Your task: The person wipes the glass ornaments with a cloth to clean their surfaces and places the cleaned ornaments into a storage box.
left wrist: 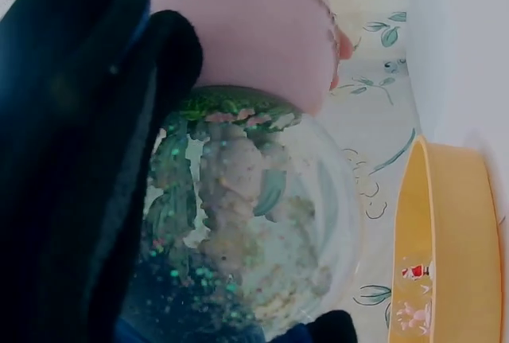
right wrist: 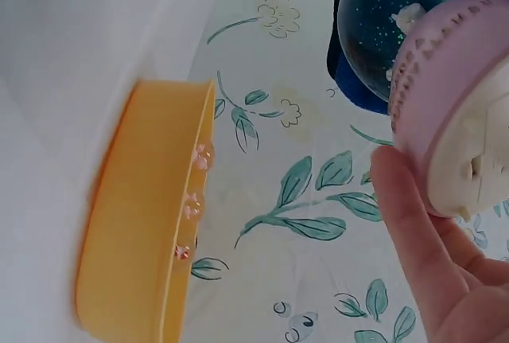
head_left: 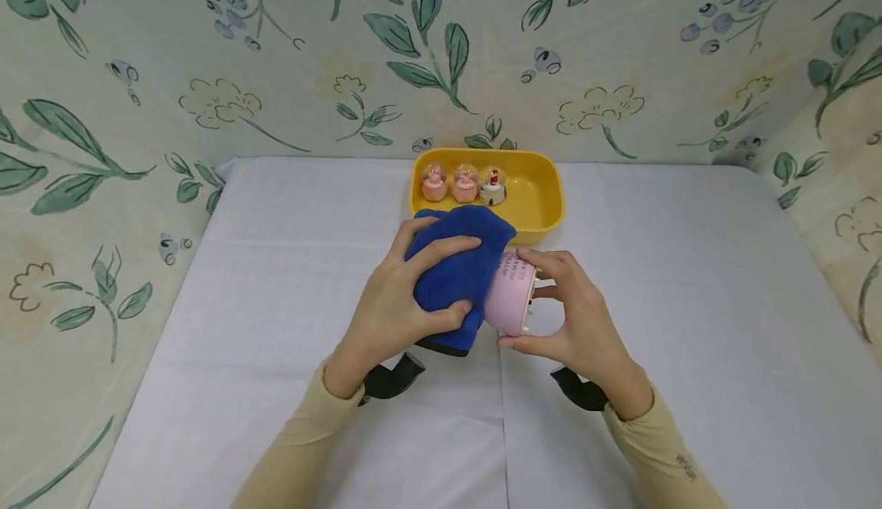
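Observation:
My right hand [head_left: 584, 316] grips the pink base of a snow globe [head_left: 506, 298] between thumb and fingers, with the globe tipped on its side. A blue cloth [head_left: 455, 275] is in my left hand [head_left: 386, 306], its thumb and fingers curled round the folds. The cloth lies against the glass dome and hides it in the head view. Through the dome, in the left wrist view, green and pink figures and loose glitter [left wrist: 231, 287] show. The cream underside of the base [right wrist: 477, 152] faces the right wrist camera.
Just beyond my hands stands a yellow tray [head_left: 540, 195]. Inside it, on the left, are two small pink globes [head_left: 434, 184] and a white one [head_left: 492, 187] with a red figure. A white cloth [head_left: 289, 279] covers the table, and a leaf-patterned curtain [head_left: 276, 57] hangs behind.

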### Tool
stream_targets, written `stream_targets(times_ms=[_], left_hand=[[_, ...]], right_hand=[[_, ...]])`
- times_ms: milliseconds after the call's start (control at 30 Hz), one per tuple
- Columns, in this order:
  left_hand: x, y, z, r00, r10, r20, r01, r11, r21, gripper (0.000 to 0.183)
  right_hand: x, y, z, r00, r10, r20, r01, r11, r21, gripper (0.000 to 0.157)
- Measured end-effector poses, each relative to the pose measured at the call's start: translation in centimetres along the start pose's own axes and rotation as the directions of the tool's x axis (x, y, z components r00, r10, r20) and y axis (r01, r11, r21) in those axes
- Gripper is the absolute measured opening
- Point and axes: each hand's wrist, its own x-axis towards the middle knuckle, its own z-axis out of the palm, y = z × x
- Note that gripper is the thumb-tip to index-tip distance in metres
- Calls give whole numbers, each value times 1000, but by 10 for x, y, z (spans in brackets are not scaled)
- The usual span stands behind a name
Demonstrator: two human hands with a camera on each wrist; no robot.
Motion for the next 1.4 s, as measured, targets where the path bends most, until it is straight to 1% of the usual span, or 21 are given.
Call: stream_targets(times_ms=[100, 167, 200, 267, 367, 433, 467, 533, 600, 667, 700, 767, 800, 867, 967, 1000, 1067, 1167, 1233, 1333, 1400], left_hand=[[-1, 0, 2, 1000, 21, -17, -21, 999, 38, 57], [-2, 1, 3, 999, 37, -25, -35, 997, 74, 58], [-2, 1, 4, 998, 48, -30, -45, 995, 94, 58], [-2, 3, 5, 996, 74, -40, -68, 988, 137, 59], [-1, 4, 8, 993, 109, -49, -98, 978, 183, 59], [-2, 4, 9, 992, 115, -53, -103, 977, 188, 58], [-2, 3, 9, 992, 111, -54, -100, 978, 181, 58], [-2, 1, 8, 995, 87, -54, -78, 986, 148, 57], [-1, -2, 7, 998, 48, -51, -43, 995, 94, 57], [-1, -4, 4, 999, 8, -44, -6, 999, 48, 57], [0, -4, 3, 999, -8, -37, 9, 1000, 30, 57], [0, -4, 1, 999, -27, -21, 27, 1000, 4, 56], [0, -4, 0, 999, -31, -12, 31, 1000, 1, 56], [1, -3, -1, 1000, -30, 5, 30, 1000, 4, 56], [1, -2, -2, 1000, -24, 10, 24, 1000, 13, 56], [1, -2, -1, 1000, -21, 7, 21, 1000, 19, 56], [0, -1, 0, 1000, -10, -7, 10, 999, 34, 57], [0, -1, 3, 999, 17, -34, -15, 998, 58, 57], [-1, -1, 5, 998, 42, -53, -38, 996, 84, 58], [-2, -1, 8, 994, 80, -69, -70, 988, 135, 60], [-2, 0, 10, 992, 104, -68, -90, 979, 180, 60]], right_hand=[[-2, 1, 4, 998, 42, -56, -39, 997, 60, 95], [-3, 1, 7, 992, 95, -83, -83, 987, 136, 93], [-3, 0, 8, 987, 133, -90, -116, 978, 173, 90], [-4, -1, 10, 969, 231, -87, -200, 942, 271, 82], [-4, -3, 11, 931, 362, -49, -318, 869, 378, 70], [-4, -5, 11, 911, 411, -3, -372, 828, 419, 70], [-4, -5, 10, 908, 418, 24, -389, 820, 420, 73], [-4, -5, 7, 912, 403, 82, -403, 835, 374, 78], [-4, -6, 4, 925, 355, 133, -379, 880, 285, 89], [-4, -6, 2, 942, 293, 162, -319, 931, 177, 103], [-3, -6, 1, 952, 261, 162, -281, 953, 114, 109], [-2, -6, 0, 971, 195, 139, -199, 980, 14, 115], [-1, -5, 0, 980, 161, 120, -160, 987, -22, 115], [0, -4, -1, 992, 92, 87, -87, 995, -57, 111], [1, -1, 0, 999, 8, 41, -6, 999, -31, 98], [1, 0, 1, 1000, -7, 26, 7, 1000, -12, 94], [0, 1, 4, 1000, -6, -15, 7, 999, 32, 91], [-2, 1, 9, 995, 61, -78, -51, 991, 124, 94], [-3, 0, 11, 987, 130, -98, -107, 972, 210, 94], [-4, -2, 14, 965, 243, -98, -200, 925, 323, 92], [-4, -3, 15, 945, 317, -83, -263, 886, 383, 83]])
